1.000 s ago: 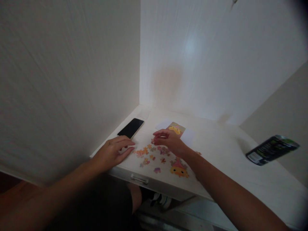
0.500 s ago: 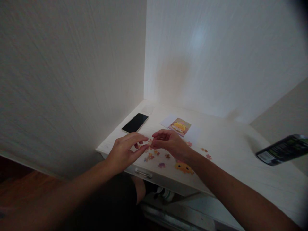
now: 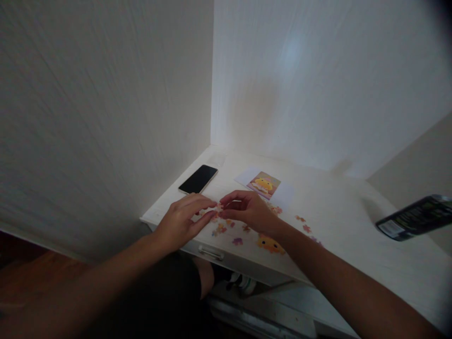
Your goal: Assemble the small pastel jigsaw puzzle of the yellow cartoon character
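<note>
Fingertips of both hands [image 3: 215, 214] pinch one puzzle piece [image 3: 219, 207] between phone [image 3: 198, 179] and reference card [image 3: 263, 183].

No legible text anywhere in view. Dark cylindrical can with green markings [image 3: 415, 218], lying at the right of the white desk [image 3: 339, 212]: pale label patch at its near end, print too small and blurred to read. Small rectangular picture card with a yellow cartoon figure [image 3: 263, 184]: no lettering made out. Black flat smartphone [image 3: 198, 179]: screen dark, nothing displayed. Loose coloured jigsaw pieces [image 3: 237, 241]: no letters or numbers visible.
</note>
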`<state>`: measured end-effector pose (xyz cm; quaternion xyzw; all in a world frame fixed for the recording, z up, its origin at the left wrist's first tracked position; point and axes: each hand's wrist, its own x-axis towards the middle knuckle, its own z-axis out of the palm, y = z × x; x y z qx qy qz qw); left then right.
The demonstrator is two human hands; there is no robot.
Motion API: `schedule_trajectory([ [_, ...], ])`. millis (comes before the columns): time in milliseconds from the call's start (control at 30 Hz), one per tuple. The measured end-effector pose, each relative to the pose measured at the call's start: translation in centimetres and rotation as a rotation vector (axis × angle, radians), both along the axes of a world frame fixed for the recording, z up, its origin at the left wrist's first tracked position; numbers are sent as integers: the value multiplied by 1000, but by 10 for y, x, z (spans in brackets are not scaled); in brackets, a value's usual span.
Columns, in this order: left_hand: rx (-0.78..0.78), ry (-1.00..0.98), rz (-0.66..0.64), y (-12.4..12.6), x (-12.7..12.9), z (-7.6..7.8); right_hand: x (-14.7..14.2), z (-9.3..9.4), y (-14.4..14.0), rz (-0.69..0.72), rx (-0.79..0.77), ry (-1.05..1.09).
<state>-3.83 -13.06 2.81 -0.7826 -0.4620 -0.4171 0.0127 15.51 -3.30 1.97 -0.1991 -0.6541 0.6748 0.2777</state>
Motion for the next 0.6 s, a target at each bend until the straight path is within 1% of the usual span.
schedule_trajectory([
  [67,1,3,-2,0,-1,0,0,-2,-1,-36,138,-28],
  [233,18,8,3,1,-2,-1,3,-1,-1,-153,604,-96],
  [333,32,12,7,1,-2,-2,5,1,-1,-183,805,-100],
  [467,9,16,15,1,-2,-1,6,3,-2,-166,952,-104],
  [600,-4,-5,15,0,-2,0,7,2,-1,-151,1023,-99],
])
